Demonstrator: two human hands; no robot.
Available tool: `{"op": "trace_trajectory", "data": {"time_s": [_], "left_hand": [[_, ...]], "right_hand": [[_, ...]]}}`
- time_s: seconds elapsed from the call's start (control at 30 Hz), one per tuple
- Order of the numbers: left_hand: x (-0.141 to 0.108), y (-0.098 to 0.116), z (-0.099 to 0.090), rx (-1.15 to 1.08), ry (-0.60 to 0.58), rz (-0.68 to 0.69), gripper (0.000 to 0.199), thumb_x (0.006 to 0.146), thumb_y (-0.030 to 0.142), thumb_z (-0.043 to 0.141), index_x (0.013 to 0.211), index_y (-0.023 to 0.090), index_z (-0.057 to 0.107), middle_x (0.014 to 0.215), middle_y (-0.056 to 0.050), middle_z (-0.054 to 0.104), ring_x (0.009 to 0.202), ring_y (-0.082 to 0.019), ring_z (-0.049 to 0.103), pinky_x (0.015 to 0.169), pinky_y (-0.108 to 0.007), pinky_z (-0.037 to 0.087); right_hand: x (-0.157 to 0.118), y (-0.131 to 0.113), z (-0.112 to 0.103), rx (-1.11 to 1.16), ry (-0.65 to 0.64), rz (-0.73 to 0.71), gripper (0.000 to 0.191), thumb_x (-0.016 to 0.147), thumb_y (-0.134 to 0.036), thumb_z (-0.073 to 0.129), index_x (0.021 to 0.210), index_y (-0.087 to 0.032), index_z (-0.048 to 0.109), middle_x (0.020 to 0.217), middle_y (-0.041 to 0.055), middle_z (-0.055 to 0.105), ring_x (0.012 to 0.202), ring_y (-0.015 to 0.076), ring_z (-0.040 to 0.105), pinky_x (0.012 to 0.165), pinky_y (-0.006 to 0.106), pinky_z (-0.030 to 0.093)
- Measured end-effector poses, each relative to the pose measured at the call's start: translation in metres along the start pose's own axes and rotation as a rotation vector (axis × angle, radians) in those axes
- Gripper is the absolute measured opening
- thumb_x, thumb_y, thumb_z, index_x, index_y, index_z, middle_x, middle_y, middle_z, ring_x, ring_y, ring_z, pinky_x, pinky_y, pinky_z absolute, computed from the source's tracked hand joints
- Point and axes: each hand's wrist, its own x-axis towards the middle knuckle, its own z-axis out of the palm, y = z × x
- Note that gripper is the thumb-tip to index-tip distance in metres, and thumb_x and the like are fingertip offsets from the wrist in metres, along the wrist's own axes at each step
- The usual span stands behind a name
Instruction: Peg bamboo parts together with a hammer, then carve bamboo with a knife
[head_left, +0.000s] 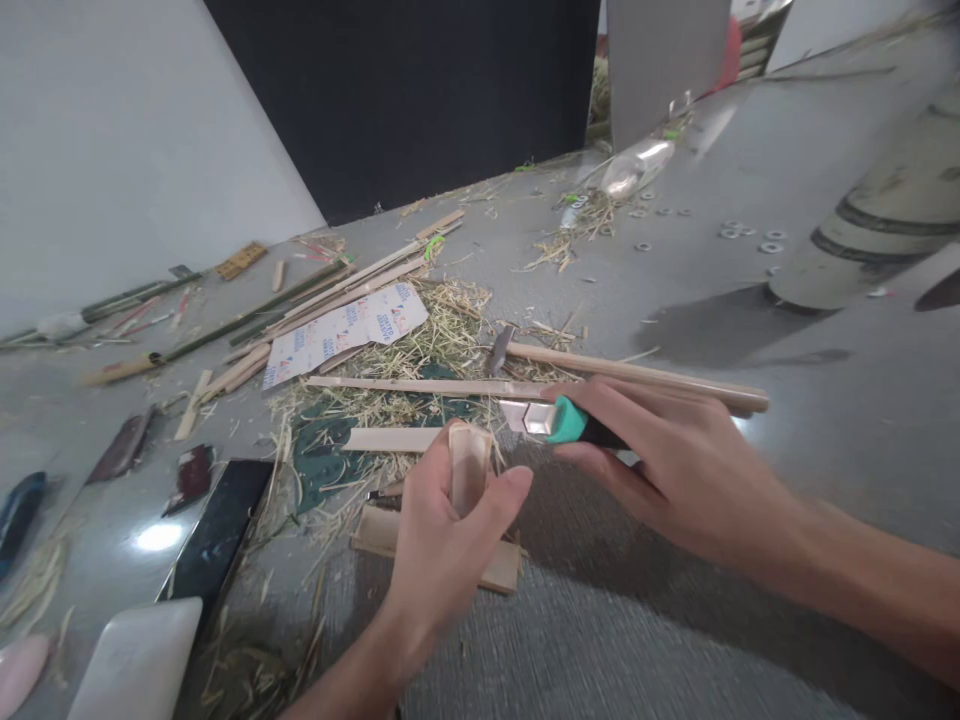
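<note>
My left hand (442, 540) is closed around a small pale piece of split bamboo (469, 465), its end pointing up between thumb and fingers. To the right, my right hand (660, 450) grips a utility knife (568, 420) with a green and black handle. The knife's blade is out and points left, a short gap from the bamboo piece. Beneath the hands lie a bamboo strip (394, 439), a flat piece of wood or bamboo (499, 568) and a long thin strip (420, 386). A hammer (637, 372) with a wooden handle rests just beyond my right hand.
Shavings (457, 330) cover the floor around a green mat (322, 450). Printed sandpaper (349, 330) lies over bamboo strips. A dark phone-like slab (217, 525) and a silver device (139, 655) sit at left. A thick bamboo pole (877, 220) stands right, near scattered washers (771, 246).
</note>
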Motion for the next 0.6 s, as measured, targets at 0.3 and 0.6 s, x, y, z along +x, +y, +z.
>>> {"op": "trace_trajectory", "data": {"time_s": [0.3,0.6], "left_hand": [[-0.001,0.005,0.003,-0.174,-0.056,-0.068,0.043,0.07,0.032,0.088,0.097,0.022,0.056,0.075,0.005,0.054,0.065,-0.011,0.05,0.056,-0.019,0.047],[0.0,0.012,0.006,-0.174,-0.15,-0.03,0.028,0.074,0.029,0.083,0.083,0.02,0.058,0.066,0.004,0.057,0.057,-0.01,0.051,0.05,-0.02,0.044]], "right_hand": [[-0.001,-0.001,0.001,0.103,-0.059,-0.116,0.028,0.111,-0.039,0.05,0.122,-0.016,0.061,0.112,0.0102,0.071,0.095,0.0222,0.069,0.076,0.032,0.049],[0.0,-0.004,0.001,0.101,-0.077,-0.175,0.03,0.113,-0.038,0.045,0.125,-0.015,0.061,0.115,0.0114,0.07,0.087,0.0191,0.068,0.069,0.031,0.047]]}}
